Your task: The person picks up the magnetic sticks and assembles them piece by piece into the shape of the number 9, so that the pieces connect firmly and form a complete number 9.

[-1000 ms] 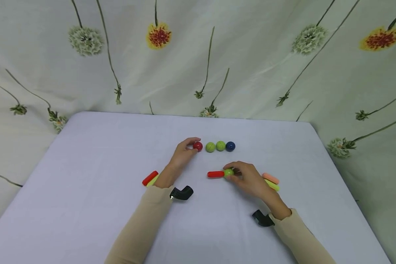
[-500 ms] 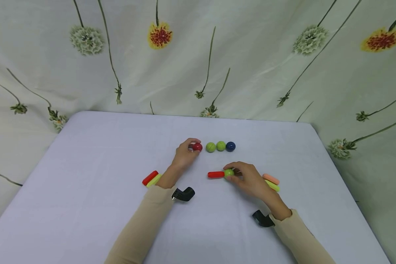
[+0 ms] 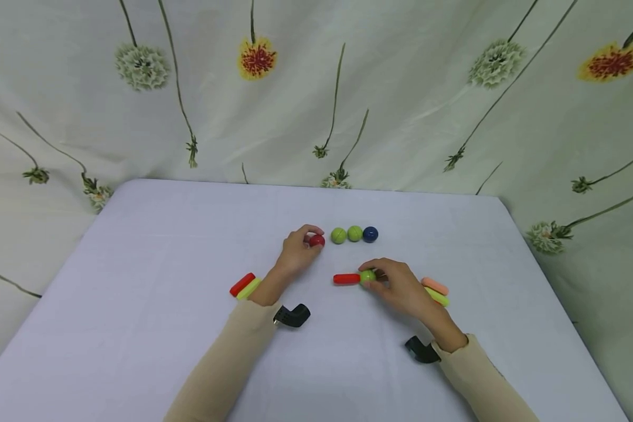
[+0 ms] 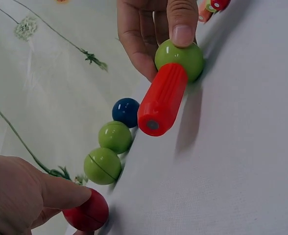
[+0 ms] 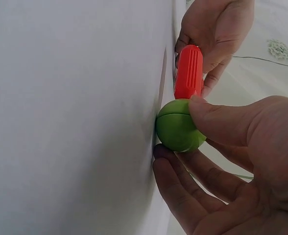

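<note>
My left hand [image 3: 296, 253] pinches a red ball [image 3: 317, 241] between thumb and fingers, left of the row of balls. My right hand [image 3: 400, 285] holds a green ball [image 3: 367, 277] by its thumb and fingertips. A red ribbed rod [image 4: 163, 100] is joined to that green ball and points left, toward my left hand. In the left wrist view its free end shows a round grey disc. The left wrist view also shows the red ball [image 4: 88, 210] under the left thumb.
Two green balls [image 3: 339, 235] and a dark blue ball [image 3: 370, 234] stand in a row at the back. A red rod [image 3: 242, 285] and a yellow rod [image 3: 249, 288] lie by my left forearm. Orange [image 3: 435, 286] and yellow-green [image 3: 436, 296] rods lie by my right wrist.
My left hand has closed its fingers round the red ball and drawn it slightly nearer, out of line with the row. My right hand, green ball and red rod have stayed put.
</note>
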